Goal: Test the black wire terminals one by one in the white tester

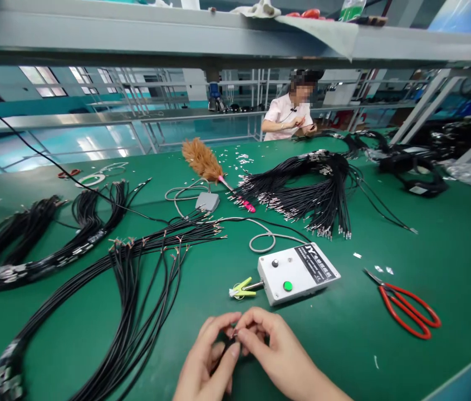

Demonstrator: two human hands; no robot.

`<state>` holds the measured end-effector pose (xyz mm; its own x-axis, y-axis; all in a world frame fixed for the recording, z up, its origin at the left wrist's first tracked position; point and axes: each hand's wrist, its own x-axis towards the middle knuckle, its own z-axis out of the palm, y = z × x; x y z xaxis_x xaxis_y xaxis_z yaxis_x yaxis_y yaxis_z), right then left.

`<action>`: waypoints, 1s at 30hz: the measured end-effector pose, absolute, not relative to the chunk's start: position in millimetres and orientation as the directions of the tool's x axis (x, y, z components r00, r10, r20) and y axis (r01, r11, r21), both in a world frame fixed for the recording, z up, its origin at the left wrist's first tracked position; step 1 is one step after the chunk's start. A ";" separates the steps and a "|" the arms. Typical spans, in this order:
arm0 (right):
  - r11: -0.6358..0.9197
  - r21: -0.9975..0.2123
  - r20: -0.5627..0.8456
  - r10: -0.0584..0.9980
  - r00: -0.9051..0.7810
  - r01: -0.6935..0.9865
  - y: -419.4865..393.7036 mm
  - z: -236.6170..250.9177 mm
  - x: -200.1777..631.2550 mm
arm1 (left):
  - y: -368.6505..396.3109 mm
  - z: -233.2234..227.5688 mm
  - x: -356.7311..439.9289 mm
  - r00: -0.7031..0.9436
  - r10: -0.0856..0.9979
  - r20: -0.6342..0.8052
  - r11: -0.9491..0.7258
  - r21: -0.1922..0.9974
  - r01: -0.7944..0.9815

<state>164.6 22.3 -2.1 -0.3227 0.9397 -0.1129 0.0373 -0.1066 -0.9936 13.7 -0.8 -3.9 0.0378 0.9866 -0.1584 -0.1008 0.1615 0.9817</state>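
My left hand (206, 359) is closed around the end of a black cable (229, 343) at the front middle of the bench. Fingertips of my right hand (273, 345) pinch the thin wires at the tip of that cable, touching the left fingers. Much of the cable is hidden in the hands. Just beyond them lies a white control box (275, 281) with a green button and a black label. A yellow-green clip (244, 288) sits at the metal rod on its left side. To the left, a bundle of black cables (131, 301) spreads out with bare copper ends.
Red-handled scissors (408, 312) lie at right. Farther back are a cable bundle with metal tips (327, 189), a brown duster (202, 159), a grey pedal-like box (207, 201) and white scraps. A shelf (135, 33) crosses overhead. A co-worker (288, 114) sits across the bench.
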 end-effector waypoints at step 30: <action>0.812 -0.129 0.399 0.568 -0.720 0.569 46.5 3.9 186.7 | 19.0 -14.4 -1.7 0.278 0.926 0.257 -0.353 0.850 0.390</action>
<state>186.7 46.5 3.9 -0.7195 0.5683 0.3992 0.5694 0.8118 -0.1294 -1.7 19.0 -14.4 0.2782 0.9255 0.2568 0.3903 -0.3532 0.8502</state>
